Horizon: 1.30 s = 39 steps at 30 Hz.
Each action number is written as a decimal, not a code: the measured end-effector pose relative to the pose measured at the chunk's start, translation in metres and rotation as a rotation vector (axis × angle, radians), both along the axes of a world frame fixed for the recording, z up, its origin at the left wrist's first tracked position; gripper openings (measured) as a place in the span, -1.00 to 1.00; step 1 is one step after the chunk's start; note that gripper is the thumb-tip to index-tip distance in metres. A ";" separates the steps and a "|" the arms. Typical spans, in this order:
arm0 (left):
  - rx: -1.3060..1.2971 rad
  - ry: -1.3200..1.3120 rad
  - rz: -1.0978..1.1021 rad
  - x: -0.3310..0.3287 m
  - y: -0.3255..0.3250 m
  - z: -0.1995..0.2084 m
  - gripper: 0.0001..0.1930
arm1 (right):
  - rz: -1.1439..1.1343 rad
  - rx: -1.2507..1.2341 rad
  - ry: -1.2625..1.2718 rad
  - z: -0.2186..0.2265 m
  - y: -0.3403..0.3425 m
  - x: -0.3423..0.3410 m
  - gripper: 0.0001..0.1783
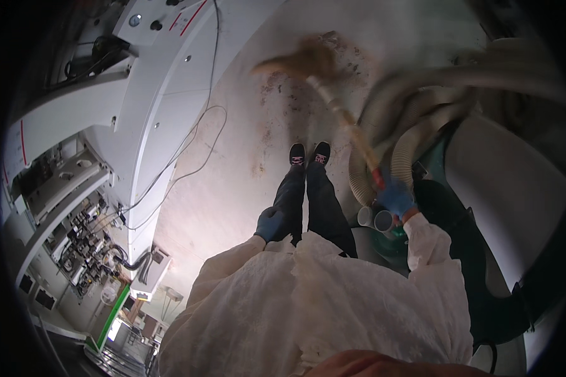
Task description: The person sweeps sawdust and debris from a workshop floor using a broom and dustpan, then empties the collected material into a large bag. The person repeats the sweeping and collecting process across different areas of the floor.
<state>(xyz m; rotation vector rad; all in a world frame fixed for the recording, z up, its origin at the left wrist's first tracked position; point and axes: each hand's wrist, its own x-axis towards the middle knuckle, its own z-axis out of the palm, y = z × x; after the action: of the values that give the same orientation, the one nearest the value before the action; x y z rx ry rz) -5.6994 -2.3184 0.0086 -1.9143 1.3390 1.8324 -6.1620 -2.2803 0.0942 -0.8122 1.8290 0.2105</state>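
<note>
In my right hand (397, 200), gloved in blue, is the red upper end of a long handle. It belongs to a broom (358, 139), whose tan handle slants away to the far left. The brown broom head (305, 61) is smeared by motion above the pale floor. Dark crumbs and brown dust (289, 94) lie scattered around and below it. My left hand (270, 224), also in a blue glove, rests against my left thigh with nothing seen in it. Its fingers look laid along the dark trousers, though they are partly hard to make out.
White machinery (151, 107) lines the left, with a thin grey cable (198, 135) looping over the floor. Ribbed beige hoses (415, 141) coil at the right beside dark green sacking (449, 207). A white pipe end (383, 220) sits just below my right hand.
</note>
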 end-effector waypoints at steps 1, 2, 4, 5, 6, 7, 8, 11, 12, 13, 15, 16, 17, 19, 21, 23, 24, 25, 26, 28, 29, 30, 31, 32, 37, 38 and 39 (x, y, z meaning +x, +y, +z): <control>0.024 -0.046 0.046 0.003 0.001 0.000 -0.62 | -0.077 -0.023 0.024 -0.013 -0.011 -0.006 -0.41; 0.035 -0.049 0.082 0.006 0.002 0.003 -0.62 | -0.074 -0.078 0.052 -0.031 -0.023 -0.013 -0.41; 0.067 -0.087 0.139 0.012 0.003 0.005 -0.62 | -0.073 -0.244 0.141 -0.079 -0.054 -0.024 -0.40; 0.042 -0.093 0.132 0.015 0.004 0.007 -0.63 | -0.091 -0.269 0.167 -0.107 -0.073 -0.030 -0.39; 0.113 -0.084 0.201 0.016 0.005 0.007 -0.63 | -0.134 -0.361 0.135 -0.135 -0.094 -0.034 -0.39; 0.158 -0.087 0.275 0.017 0.006 0.008 -0.64 | -0.166 -0.352 0.103 -0.160 -0.117 -0.037 -0.40; 0.213 -0.081 0.343 0.018 0.008 0.009 -0.64 | -0.288 -0.289 -0.040 -0.182 -0.139 -0.038 -0.43; 0.135 -0.082 0.346 0.018 0.015 0.014 -0.61 | -0.123 -0.171 -0.170 -0.222 -0.180 -0.017 -0.53; 0.138 -0.107 0.354 0.017 0.017 0.016 -0.59 | -0.023 -0.278 -0.170 -0.227 -0.178 -0.003 -0.52; 0.160 -0.059 0.419 0.017 0.019 0.017 -0.59 | -0.008 -0.372 -0.106 -0.229 -0.168 0.014 -0.51; 0.244 -0.047 0.534 0.016 0.023 0.019 -0.59 | -0.019 -0.198 -0.168 -0.221 -0.134 0.049 -0.37; 0.255 -0.037 0.541 0.016 0.025 0.018 -0.59 | 0.053 -0.217 -0.214 -0.212 -0.114 0.066 -0.32; 0.268 -0.035 0.549 0.017 0.027 0.017 -0.59 | 0.131 -0.121 -0.230 -0.199 -0.096 0.082 -0.27; 0.253 -0.031 0.561 0.019 0.031 0.013 -0.62 | 0.181 0.028 -0.343 -0.168 -0.066 0.109 -0.23; 0.208 -0.048 0.564 0.022 0.035 0.008 -0.68 | 0.308 0.079 -0.435 -0.140 -0.046 0.133 -0.29; 0.129 -0.031 0.512 0.024 0.039 0.004 -0.69 | 0.453 0.146 -0.519 -0.125 -0.031 0.158 -0.33; 0.097 -0.029 0.486 0.027 0.041 0.003 -0.69 | 0.522 0.163 -0.536 -0.122 -0.024 0.171 -0.37; 0.118 -0.012 0.520 0.026 0.041 0.003 -0.70 | 0.581 0.216 -0.539 -0.122 -0.020 0.184 -0.42; 0.139 0.004 0.553 0.026 0.040 0.004 -0.70 | 0.601 0.183 -0.605 -0.124 -0.016 0.197 -0.45; 0.142 0.036 0.580 0.025 0.038 0.010 -0.71 | 0.653 0.220 -0.694 -0.127 -0.014 0.225 -0.52; 0.122 0.057 0.572 0.025 0.037 0.014 -0.72 | 0.638 0.185 -0.716 -0.126 -0.015 0.237 -0.54; 0.113 0.053 0.565 0.024 0.034 0.018 -0.72 | 0.639 0.165 -0.689 -0.124 -0.017 0.247 -0.55; 0.073 0.078 0.504 0.024 0.032 0.022 -0.72 | 0.603 0.158 -0.725 -0.119 -0.019 0.255 -0.54; 0.047 0.074 0.445 0.023 0.029 0.027 -0.71 | 0.631 0.163 -0.729 -0.111 -0.022 0.258 -0.46; -0.529 0.076 -0.415 0.009 0.006 0.056 -0.67 | 0.536 0.059 -0.751 -0.052 -0.030 0.215 -0.41; -0.329 0.166 -0.045 0.000 0.000 0.060 -0.67 | 0.462 0.036 -0.768 -0.035 -0.027 0.197 -0.44; -0.118 0.204 0.275 -0.008 -0.005 0.065 -0.66 | 0.381 0.003 -0.787 -0.016 -0.022 0.179 -0.47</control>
<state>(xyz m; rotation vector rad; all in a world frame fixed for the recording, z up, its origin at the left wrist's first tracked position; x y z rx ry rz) -5.7071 -2.3232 0.0739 -2.1101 1.3241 2.1754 -5.9833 -2.3027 0.0777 -1.0521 0.9323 0.1088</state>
